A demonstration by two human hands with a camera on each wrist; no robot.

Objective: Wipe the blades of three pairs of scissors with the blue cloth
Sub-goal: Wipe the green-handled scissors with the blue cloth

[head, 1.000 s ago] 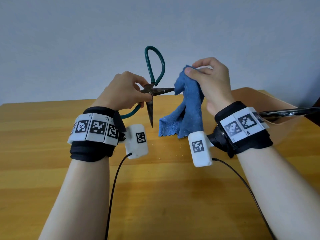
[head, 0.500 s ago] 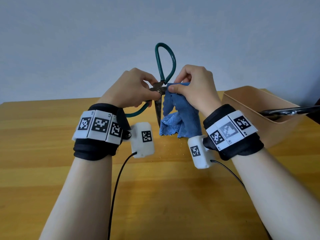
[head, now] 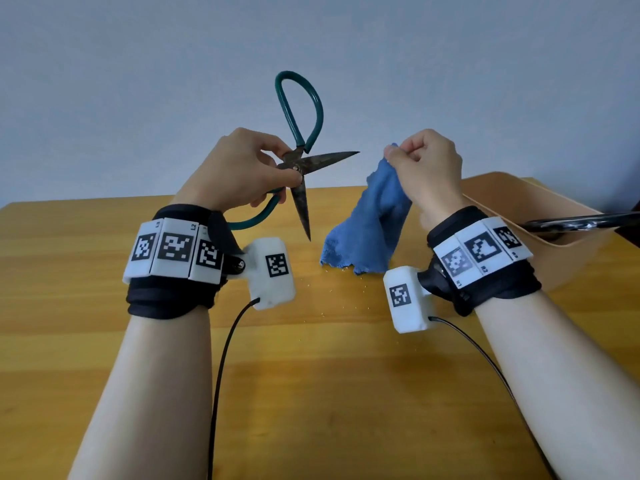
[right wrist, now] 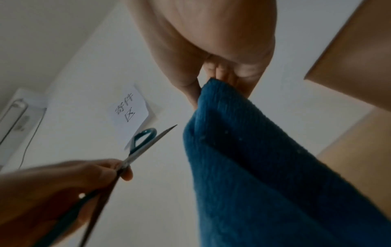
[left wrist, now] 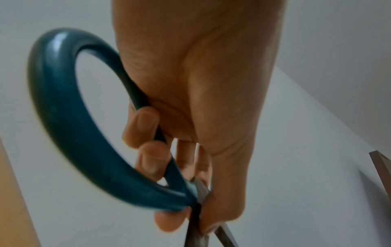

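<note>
Nearest the camera, two bare forearms reach out over the wooden desk (head: 311, 393), each wrist wrapped in a black band with white marker tiles and a small white camera block trailing a black cable. Fine pale crumbs dot the desk between the wrists.

Beyond them, the left hand (head: 239, 171) holds the green-handled scissors (head: 301, 161) up off the desk; its fingers (left wrist: 148, 123) are curled around the lower handle loop, and thumb and forefinger pinch the metal at the pivot. The blades stand wide apart: one points to the right, the other points down toward the desk, its tip clear of the surface. The second handle loop rises above the hand.

To the right, apart from the blades, the right hand (head: 427, 168) pinches the top of the blue cloth (head: 367, 233) between thumb and curled fingers (right wrist: 222, 73). The cloth hangs down, its lower edge at or just above the desk; contact cannot be told.

Farther right stands a tan box (head: 512, 192), with a dark pair of scissors (head: 581, 221) lying across its rim. Behind everything is a plain pale wall.
</note>
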